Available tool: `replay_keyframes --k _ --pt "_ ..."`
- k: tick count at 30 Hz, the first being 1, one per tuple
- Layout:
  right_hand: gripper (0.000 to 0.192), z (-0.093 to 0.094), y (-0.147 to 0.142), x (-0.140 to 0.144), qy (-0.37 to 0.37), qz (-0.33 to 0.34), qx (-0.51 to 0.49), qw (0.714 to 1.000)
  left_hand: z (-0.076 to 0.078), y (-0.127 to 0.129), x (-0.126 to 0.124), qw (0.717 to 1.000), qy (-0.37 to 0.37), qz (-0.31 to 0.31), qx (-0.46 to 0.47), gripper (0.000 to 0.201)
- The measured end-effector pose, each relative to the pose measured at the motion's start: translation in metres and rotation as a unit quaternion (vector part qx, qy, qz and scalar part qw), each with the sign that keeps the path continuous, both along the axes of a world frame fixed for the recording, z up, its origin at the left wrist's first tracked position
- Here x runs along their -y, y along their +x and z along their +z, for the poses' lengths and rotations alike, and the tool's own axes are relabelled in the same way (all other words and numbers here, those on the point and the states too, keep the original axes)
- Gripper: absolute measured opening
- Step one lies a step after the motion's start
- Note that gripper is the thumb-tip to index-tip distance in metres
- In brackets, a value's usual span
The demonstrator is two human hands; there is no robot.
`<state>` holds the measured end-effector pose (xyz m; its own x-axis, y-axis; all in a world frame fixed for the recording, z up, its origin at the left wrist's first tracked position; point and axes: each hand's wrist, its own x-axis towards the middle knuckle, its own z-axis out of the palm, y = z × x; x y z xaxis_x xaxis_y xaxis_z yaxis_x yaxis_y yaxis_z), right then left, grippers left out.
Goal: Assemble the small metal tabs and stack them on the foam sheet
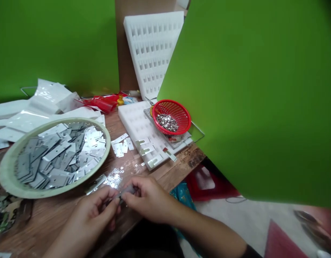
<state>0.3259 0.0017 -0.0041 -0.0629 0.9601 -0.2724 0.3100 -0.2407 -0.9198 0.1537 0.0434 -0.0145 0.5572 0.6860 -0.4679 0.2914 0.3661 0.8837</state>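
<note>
Hands meet at the near edge of the wooden worktop (55, 215), where we see the left hand (94, 211) and the right hand (149, 199) pinching between their fingertips one small metal plate (127, 191), which is blurred, so we cannot tell its exact shape. Both hands are closed on this plate, thumbs and forefingers touching it from either side. Just beyond the fingers a scatter of tiny washers (114, 177) lies on the worktop, and beside it to the left a further loose plate (97, 183). To the left stands a round pale green tray (9, 179) heaped with grey and shiny metal plates (57, 154). A few more shiny plates (121, 144) lie between the tray and a white foam block (133, 120) with rows of pockets; slotted metal pieces (146, 150) rest on its near end. On the far right part of the block sits a red mesh basket (181, 113) holding small metal parts (168, 122). A second foam block (151, 50) leans upright behind. Clear plastic bags (44, 100) lie at far left, behind the tray.
</note>
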Motion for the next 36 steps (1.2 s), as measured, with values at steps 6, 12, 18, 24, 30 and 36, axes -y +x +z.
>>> replay_keyframes --k 6,12,18,24,30,36 --pt "0.017 -0.001 0.002 0.0 0.009 -0.06 -0.093 0.994 0.0 0.007 0.002 0.996 -0.067 0.049 0.027 0.029" --pt "0.02 -0.012 0.002 0.005 -0.006 -0.103 -0.127 0.987 -0.005 0.008 0.006 0.99 -0.103 0.047 0.084 0.02" --pt "0.021 -0.011 0.0 0.003 -0.024 -0.102 -0.138 0.985 -0.003 0.007 0.006 0.984 -0.129 0.064 0.11 0.011" --pt "0.023 -0.009 -0.003 0.002 -0.029 -0.112 -0.135 0.984 -0.003 0.007 0.006 0.989 -0.1 0.068 0.09 0.01" --pt "0.019 -0.01 -0.003 0.002 -0.02 -0.097 -0.106 0.989 -0.004 0.01 0.005 0.989 -0.101 0.08 0.077 0.014" --pt "0.018 -0.011 -0.005 0.001 -0.027 -0.087 -0.125 0.988 -0.007 0.007 0.006 0.989 -0.076 0.092 0.086 0.012"
